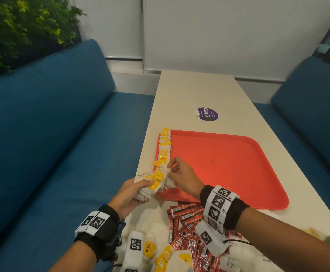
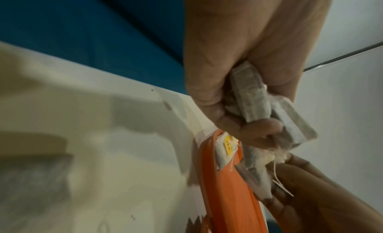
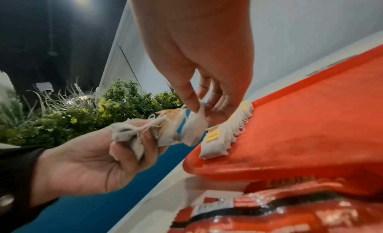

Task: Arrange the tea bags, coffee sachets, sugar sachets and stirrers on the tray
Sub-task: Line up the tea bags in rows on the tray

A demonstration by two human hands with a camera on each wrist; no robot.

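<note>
Left hand point(image 1: 129, 195) is curled round a bunch of tea bags point(image 1: 150, 188), held just off the near-left corner of the red tray point(image 1: 238, 163), strings & yellow tags trailing. Right hand point(image 1: 181, 176) pinches one bag point(image 3: 193, 130) from that bunch btwn thumb & fingertips, right by the near end of the row of tea bags point(image 1: 164, 148) standing along the tray's left edge. Step in hand, I'd say: extending the tea row w/ the pinched bag. Next move calls for setting it snug against the last bag in line, upright like the rest, w/o the string dragging others out of the left hand. Still loose on the surface point(image 1: 195, 89) near the body: coffee sachets point(image 1: 185, 214), more tea bags point(image 1: 150, 250), white sugar sachets point(image 1: 233, 260). Stirrers: can't pick them out. Rest of tray bare, so early in the task.
</note>
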